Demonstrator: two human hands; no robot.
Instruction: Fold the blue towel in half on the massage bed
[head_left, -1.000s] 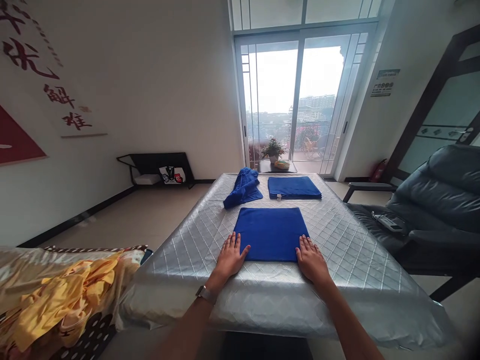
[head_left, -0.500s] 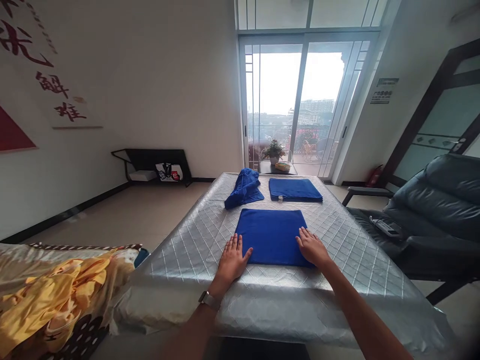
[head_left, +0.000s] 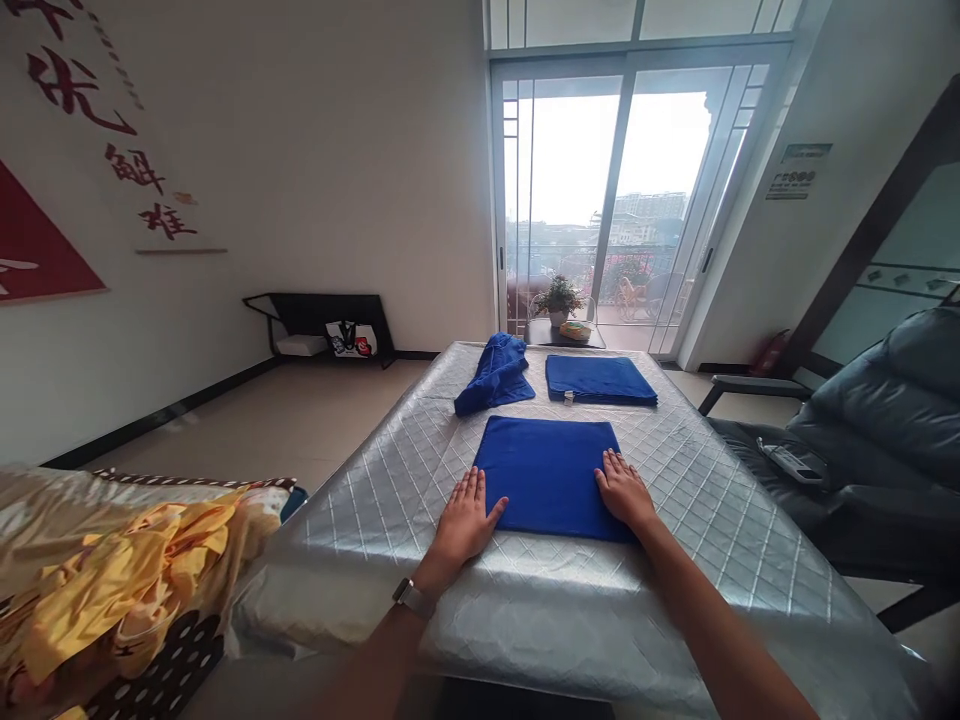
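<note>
A blue folded cloth lies flat as a rectangle near the front of a table with a silvery quilted cover. My left hand rests open along its left edge, fingers pointing forward and thumb on the cloth. Flat against the right edge lies my right hand, also open. Neither hand grips anything. Behind, to the right, sits a stack of folded blue cloths with a small white tag. A crumpled blue cloth lies at the back left.
A dark padded armchair with a grey handset stands right of the table. Yellow clothing is heaped at the lower left. Beyond the table's far end, a potted plant stands before a sliding glass door.
The camera view has shifted slightly, so the scene sits a little further right. Both hands remain flat at the cloth's side edges.
</note>
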